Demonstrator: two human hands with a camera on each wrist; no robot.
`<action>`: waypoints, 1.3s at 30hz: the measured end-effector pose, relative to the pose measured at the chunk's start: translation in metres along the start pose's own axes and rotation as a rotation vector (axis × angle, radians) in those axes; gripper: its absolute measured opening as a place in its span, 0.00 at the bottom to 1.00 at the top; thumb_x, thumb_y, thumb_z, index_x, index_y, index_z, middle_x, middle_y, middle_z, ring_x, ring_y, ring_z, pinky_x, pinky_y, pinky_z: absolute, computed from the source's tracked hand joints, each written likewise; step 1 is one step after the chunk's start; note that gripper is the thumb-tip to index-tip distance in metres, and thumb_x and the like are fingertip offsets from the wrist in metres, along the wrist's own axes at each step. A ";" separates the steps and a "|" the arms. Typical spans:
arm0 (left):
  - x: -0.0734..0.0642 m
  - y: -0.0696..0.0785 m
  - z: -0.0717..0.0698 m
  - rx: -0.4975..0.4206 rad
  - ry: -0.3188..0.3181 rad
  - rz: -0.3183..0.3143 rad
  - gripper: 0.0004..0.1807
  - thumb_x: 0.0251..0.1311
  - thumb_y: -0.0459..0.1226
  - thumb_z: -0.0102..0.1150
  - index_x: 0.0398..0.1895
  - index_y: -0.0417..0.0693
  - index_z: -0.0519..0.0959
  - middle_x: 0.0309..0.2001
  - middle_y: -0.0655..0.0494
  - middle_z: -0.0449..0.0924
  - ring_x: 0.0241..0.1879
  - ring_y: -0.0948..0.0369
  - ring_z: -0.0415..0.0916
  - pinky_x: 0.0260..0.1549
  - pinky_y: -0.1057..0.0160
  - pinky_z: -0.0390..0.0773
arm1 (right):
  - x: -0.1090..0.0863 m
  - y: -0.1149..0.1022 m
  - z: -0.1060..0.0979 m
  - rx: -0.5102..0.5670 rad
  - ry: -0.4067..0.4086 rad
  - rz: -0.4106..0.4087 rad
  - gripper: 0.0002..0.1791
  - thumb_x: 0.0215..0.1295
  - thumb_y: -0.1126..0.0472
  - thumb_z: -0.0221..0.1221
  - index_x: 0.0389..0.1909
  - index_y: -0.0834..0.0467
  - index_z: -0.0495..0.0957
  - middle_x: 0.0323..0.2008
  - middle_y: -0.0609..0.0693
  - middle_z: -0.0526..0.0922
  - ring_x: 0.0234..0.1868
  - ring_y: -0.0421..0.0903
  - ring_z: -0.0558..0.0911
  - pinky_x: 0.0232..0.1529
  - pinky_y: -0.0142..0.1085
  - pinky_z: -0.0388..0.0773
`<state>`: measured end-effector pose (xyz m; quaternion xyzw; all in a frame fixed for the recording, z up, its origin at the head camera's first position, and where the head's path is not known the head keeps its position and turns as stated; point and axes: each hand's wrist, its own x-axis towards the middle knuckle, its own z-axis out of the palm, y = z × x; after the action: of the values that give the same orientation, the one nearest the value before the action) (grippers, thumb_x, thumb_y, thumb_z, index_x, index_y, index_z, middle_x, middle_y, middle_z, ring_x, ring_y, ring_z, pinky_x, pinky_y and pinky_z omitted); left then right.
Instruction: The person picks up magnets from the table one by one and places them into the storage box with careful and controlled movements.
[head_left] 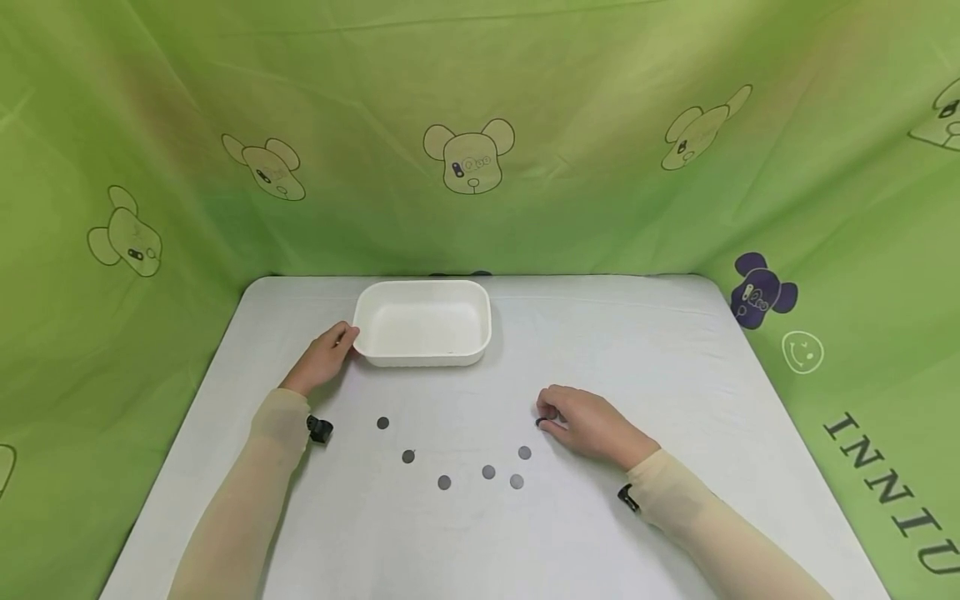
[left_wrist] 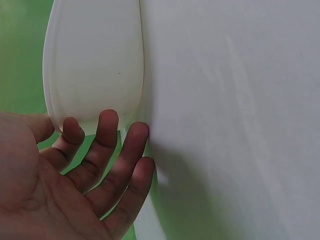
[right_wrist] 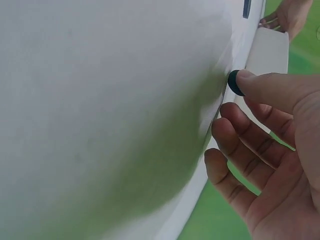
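A white plastic tub (head_left: 422, 361) stands near the back of the white table. At its left end, my left hand (head_left: 321, 358) holds the rim; in the left wrist view the thumb lies by the rim and the fingertips meet the end wall. My right hand (head_left: 588, 423) is low over the table, right of the tub. Its thumb and index finger pinch a small dark round disc (right_wrist: 234, 83), tilted on edge. Several similar grey discs lie flat in a loose curve, among them one disc (head_left: 382, 422) at the left and another disc (head_left: 524, 452) nearest the right hand.
The table (head_left: 645, 333) has a white cloth surface with rounded back corners. Green curtains (head_left: 570, 225) printed with bear heads enclose it behind and on both sides. A small black device (head_left: 320, 430) sits at the left wrist, another black device (head_left: 628, 497) at the right.
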<state>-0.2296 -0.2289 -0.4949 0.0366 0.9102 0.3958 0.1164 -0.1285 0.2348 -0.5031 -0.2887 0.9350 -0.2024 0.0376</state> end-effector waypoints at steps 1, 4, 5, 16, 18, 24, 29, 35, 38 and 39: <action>0.000 0.000 0.000 0.001 0.000 0.001 0.22 0.89 0.52 0.36 0.46 0.44 0.71 0.48 0.42 0.80 0.54 0.45 0.73 0.59 0.46 0.68 | 0.000 0.000 0.000 0.001 -0.002 0.001 0.13 0.68 0.60 0.73 0.37 0.47 0.76 0.32 0.36 0.74 0.34 0.36 0.74 0.38 0.35 0.76; 0.001 -0.001 0.000 0.005 -0.002 0.001 0.23 0.89 0.52 0.36 0.47 0.44 0.71 0.49 0.42 0.80 0.54 0.45 0.72 0.59 0.45 0.68 | 0.000 0.001 0.000 0.002 -0.012 0.001 0.13 0.68 0.60 0.73 0.36 0.46 0.76 0.32 0.35 0.74 0.34 0.36 0.75 0.38 0.35 0.76; 0.001 -0.001 0.001 0.005 -0.003 0.001 0.23 0.89 0.53 0.36 0.47 0.44 0.71 0.49 0.42 0.80 0.54 0.45 0.72 0.59 0.45 0.68 | 0.000 0.001 0.000 0.002 -0.014 0.001 0.13 0.68 0.59 0.73 0.36 0.46 0.76 0.32 0.35 0.74 0.34 0.36 0.75 0.38 0.35 0.76; 0.003 -0.004 0.000 -0.006 -0.001 0.012 0.23 0.88 0.54 0.35 0.49 0.45 0.72 0.49 0.43 0.79 0.53 0.46 0.72 0.57 0.45 0.68 | 0.002 0.002 -0.002 0.005 -0.023 0.007 0.12 0.68 0.60 0.72 0.33 0.45 0.76 0.31 0.35 0.74 0.33 0.35 0.74 0.38 0.34 0.76; 0.003 -0.006 0.001 -0.012 -0.003 0.005 0.24 0.88 0.55 0.34 0.49 0.46 0.72 0.49 0.43 0.80 0.54 0.46 0.73 0.58 0.44 0.68 | 0.002 0.002 -0.002 0.006 -0.030 0.011 0.12 0.69 0.60 0.71 0.33 0.45 0.76 0.31 0.35 0.74 0.33 0.35 0.74 0.37 0.34 0.76; 0.003 -0.008 0.002 -0.026 -0.004 0.000 0.25 0.87 0.57 0.34 0.50 0.46 0.72 0.50 0.43 0.80 0.54 0.45 0.73 0.59 0.44 0.68 | 0.004 0.002 -0.003 0.013 -0.038 0.013 0.12 0.71 0.60 0.70 0.34 0.45 0.75 0.31 0.35 0.74 0.33 0.36 0.74 0.37 0.35 0.76; 0.002 -0.006 0.002 -0.042 -0.007 0.002 0.24 0.88 0.54 0.34 0.50 0.45 0.72 0.50 0.42 0.80 0.55 0.45 0.73 0.60 0.44 0.68 | 0.009 0.003 -0.004 0.012 -0.029 0.012 0.12 0.72 0.59 0.69 0.35 0.45 0.75 0.31 0.36 0.74 0.33 0.35 0.73 0.37 0.34 0.75; 0.003 -0.007 0.003 -0.058 -0.012 0.012 0.24 0.88 0.54 0.34 0.50 0.45 0.72 0.50 0.42 0.80 0.55 0.45 0.74 0.62 0.43 0.68 | 0.016 0.003 -0.007 0.009 -0.008 0.011 0.11 0.72 0.59 0.69 0.35 0.46 0.75 0.30 0.36 0.74 0.32 0.36 0.73 0.37 0.35 0.75; 0.004 -0.008 0.002 -0.057 -0.012 0.016 0.25 0.88 0.55 0.33 0.50 0.45 0.72 0.50 0.42 0.79 0.55 0.45 0.73 0.60 0.44 0.68 | 0.021 0.001 -0.010 0.017 -0.004 0.009 0.10 0.73 0.58 0.68 0.36 0.46 0.76 0.31 0.36 0.74 0.32 0.36 0.73 0.37 0.35 0.75; 0.004 -0.008 0.002 -0.057 -0.012 0.017 0.25 0.88 0.55 0.33 0.50 0.45 0.72 0.50 0.43 0.79 0.54 0.45 0.73 0.60 0.44 0.68 | 0.022 0.001 -0.010 0.021 -0.002 0.008 0.10 0.73 0.58 0.68 0.36 0.46 0.76 0.31 0.36 0.74 0.32 0.36 0.73 0.37 0.35 0.75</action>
<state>-0.2323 -0.2324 -0.5029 0.0436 0.8974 0.4224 0.1197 -0.1493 0.2269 -0.4931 -0.2849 0.9340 -0.2116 0.0424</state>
